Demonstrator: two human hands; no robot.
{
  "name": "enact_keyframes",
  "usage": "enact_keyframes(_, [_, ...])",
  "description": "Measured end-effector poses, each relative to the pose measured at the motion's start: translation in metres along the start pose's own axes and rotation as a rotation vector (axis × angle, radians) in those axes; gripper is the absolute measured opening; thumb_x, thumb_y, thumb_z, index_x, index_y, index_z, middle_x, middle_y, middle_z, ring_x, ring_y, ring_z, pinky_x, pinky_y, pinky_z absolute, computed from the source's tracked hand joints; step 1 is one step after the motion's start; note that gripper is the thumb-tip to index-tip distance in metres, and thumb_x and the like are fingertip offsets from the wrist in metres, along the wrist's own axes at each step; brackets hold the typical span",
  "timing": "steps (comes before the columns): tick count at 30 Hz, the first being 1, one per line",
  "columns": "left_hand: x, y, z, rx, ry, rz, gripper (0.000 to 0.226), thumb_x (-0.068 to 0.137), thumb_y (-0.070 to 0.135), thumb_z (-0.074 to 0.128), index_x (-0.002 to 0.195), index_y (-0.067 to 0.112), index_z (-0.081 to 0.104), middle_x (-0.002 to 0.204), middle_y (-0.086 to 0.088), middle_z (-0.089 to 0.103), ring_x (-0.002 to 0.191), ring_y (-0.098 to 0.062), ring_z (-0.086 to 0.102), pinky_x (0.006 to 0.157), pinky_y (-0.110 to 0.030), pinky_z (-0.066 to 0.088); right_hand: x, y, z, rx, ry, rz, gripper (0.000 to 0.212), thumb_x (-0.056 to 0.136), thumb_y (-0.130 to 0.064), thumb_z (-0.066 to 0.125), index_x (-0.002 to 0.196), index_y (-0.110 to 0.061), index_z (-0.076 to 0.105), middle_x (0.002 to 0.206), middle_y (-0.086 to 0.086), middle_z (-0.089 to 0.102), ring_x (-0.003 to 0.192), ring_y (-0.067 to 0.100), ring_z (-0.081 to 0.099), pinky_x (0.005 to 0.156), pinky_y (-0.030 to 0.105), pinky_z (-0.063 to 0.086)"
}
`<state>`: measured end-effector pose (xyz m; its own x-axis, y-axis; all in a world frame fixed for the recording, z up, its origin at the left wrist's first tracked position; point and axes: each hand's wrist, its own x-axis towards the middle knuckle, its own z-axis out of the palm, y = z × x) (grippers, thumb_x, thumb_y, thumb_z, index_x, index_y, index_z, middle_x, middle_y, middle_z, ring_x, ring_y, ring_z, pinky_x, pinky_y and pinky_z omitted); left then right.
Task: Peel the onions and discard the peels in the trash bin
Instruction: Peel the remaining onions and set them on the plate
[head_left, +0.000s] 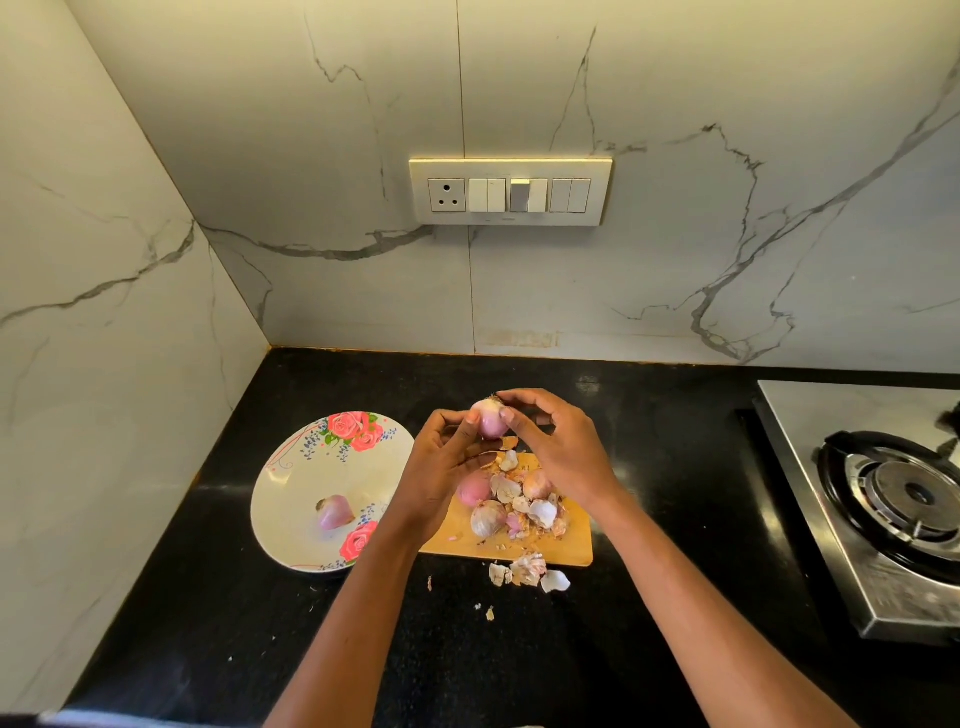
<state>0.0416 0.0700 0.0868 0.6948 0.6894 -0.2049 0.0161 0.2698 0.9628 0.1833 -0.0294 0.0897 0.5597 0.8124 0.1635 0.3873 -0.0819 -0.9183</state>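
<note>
Far left, a glossy white plate (291, 499) with a rose print sat on the black speckled worktop (208, 597), carrying one peeled onion (335, 512), smooth, pink and teardrop-shaped. Next over, the left hand (441, 467) cupped the held onion (491, 418) from below, fingers curled round it, thumb pressed to its side. That onion looked mostly bare and shiny purple-white, a dry tuft at its top; whether thin skin remained on the far side could not be told from this angle. The right hand (558, 447) came in from above, fingertips pinching at the tuft end. Judgement: the step was stripping the last dry skin; best done by holding the bulb steady in the left palm, catching the papery edge near the tip and pulling down along the curve so it came off in one sheet over the board, not the worktop. Under the hands lay a flat wooden cutting board (519, 545), light orange, holding several unpeeled onions (485, 517), round with dull streaked skins, among crisp curled peels (543, 512). More loose peels (527, 569) lay just off the board's near edge. Far right stood a brushed steel gas stove (883, 499) with a black ringed burner. No trash bin showed.
</note>
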Motion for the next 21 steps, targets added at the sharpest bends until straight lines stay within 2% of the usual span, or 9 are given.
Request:
enact_keyframes(3, [0.0009,0.0017,-0.0016,-0.001,0.033,-0.005,0.041,0.088,0.042,0.062,0.117,0.013,0.057,0.120,-0.013,0.070,0.105,-0.025,0.073,0.091,-0.033,0.059,-0.0008,-0.0001,0.0049,0.002,0.000,-0.001,0.026,0.098,-0.038,0.062,0.121,-0.028,0.068,0.113,-0.019,0.069,0.106,-0.004,0.062,0.089,0.013,0.051])
enact_keyframes(8, [0.0021,0.0039,-0.0007,-0.010,0.049,0.028,0.044,0.090,0.043,0.060,0.125,0.018,0.055,0.122,-0.010,0.068,0.108,-0.027,0.072,0.094,-0.036,0.059,-0.0024,-0.0020,0.0021,-0.022,-0.070,-0.006,0.034,0.094,-0.045,0.066,0.125,-0.030,0.066,0.116,-0.019,0.069,0.106,-0.004,0.063,0.088,0.016,0.053])
enact_keyframes(12, [0.0043,0.0065,-0.0002,-0.014,0.045,0.011,0.030,0.099,0.036,0.055,0.123,0.017,0.056,0.122,-0.012,0.068,0.109,-0.028,0.072,0.097,-0.039,0.057,0.0004,-0.0042,0.0001,-0.014,-0.057,0.001,0.034,0.094,-0.046,0.066,0.125,-0.033,0.066,0.116,-0.019,0.069,0.107,-0.002,0.064,0.091,0.020,0.053])
enact_keyframes(14, [0.0051,0.0080,-0.0009,-0.023,0.038,-0.001,0.024,0.103,0.031,0.053,0.121,0.016,0.056,0.122,-0.014,0.069,0.108,-0.029,0.072,0.099,-0.042,0.056,0.0008,-0.0049,0.0001,-0.008,-0.048,0.009,0.034,0.096,-0.049,0.060,0.126,-0.034,0.065,0.116,-0.020,0.069,0.108,-0.003,0.063,0.091,0.017,0.051])
enact_keyframes(17, [0.0022,0.0088,0.0009,-0.013,0.032,0.008,0.036,0.094,0.038,0.059,0.121,0.014,0.057,0.121,-0.014,0.069,0.107,-0.028,0.072,0.098,-0.041,0.056,-0.0020,-0.0035,0.0021,-0.010,-0.041,0.014,0.036,0.097,-0.050,0.056,0.128,-0.034,0.064,0.117,-0.021,0.068,0.108,-0.005,0.062,0.088,0.011,0.049])
enact_keyframes(21, [0.0008,0.0109,0.0055,-0.018,0.054,0.024,0.041,0.089,0.043,0.061,0.124,0.020,0.060,0.120,-0.010,0.071,0.107,-0.026,0.073,0.096,-0.038,0.058,-0.0023,-0.0036,0.0018,0.006,-0.006,0.024,0.034,0.098,-0.044,0.058,0.126,-0.025,0.063,0.116,-0.018,0.067,0.106,-0.006,0.062,0.089,0.014,0.052])
